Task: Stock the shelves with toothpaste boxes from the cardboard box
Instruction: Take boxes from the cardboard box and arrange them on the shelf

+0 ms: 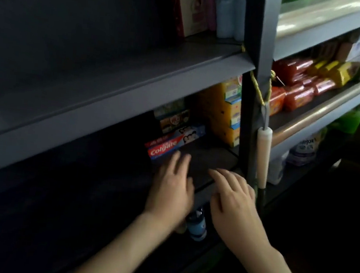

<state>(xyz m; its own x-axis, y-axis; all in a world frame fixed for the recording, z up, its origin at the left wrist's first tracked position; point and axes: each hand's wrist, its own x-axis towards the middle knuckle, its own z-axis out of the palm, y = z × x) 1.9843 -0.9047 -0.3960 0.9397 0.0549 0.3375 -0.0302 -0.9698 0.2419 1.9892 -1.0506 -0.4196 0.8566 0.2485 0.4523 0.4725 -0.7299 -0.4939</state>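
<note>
A red and blue Colgate toothpaste box (pixel 174 142) lies flat on the dark middle shelf (pixel 212 159), with another such box stacked under it. My left hand (pixel 172 188) hovers just in front of the boxes, fingers straight and relaxed, fingertips near the box's front end; whether they touch it is unclear. My right hand (pixel 232 196) is to the right over the shelf's front edge, fingers spread and holding nothing. The cardboard box is out of view.
Small boxes (pixel 172 118) and a yellow pack stack (pixel 227 112) stand behind the toothpaste. A dark upright post (pixel 248 121) with a hanging white roller (pixel 263 153) divides off the right bay of red and yellow packets (pixel 300 86). A blue bottle (pixel 196 226) stands on the shelf below.
</note>
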